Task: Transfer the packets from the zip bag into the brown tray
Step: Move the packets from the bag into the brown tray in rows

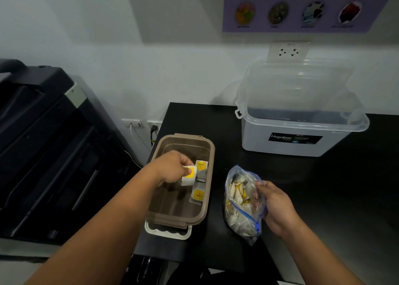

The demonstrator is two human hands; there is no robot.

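The brown tray [206, 209] stands on the black table near its left edge. Inside it, along the right wall, lie two white packets with yellow labels [199, 195]. My left hand [172, 168] hovers over the tray and is shut on another white-and-yellow packet [189, 175]. To the right of the tray lies the clear zip bag [241, 204] with a blue zip line, holding several packets. My right hand [274, 207] grips the bag's right side near its opening.
A clear plastic storage box [295, 133] with its lid tilted open stands at the back right of the black table [323, 187]. A large dark printer [47, 146] fills the left. Wall sockets and cables sit behind the tray. A white lid [166, 233] sits under the tray's near end.
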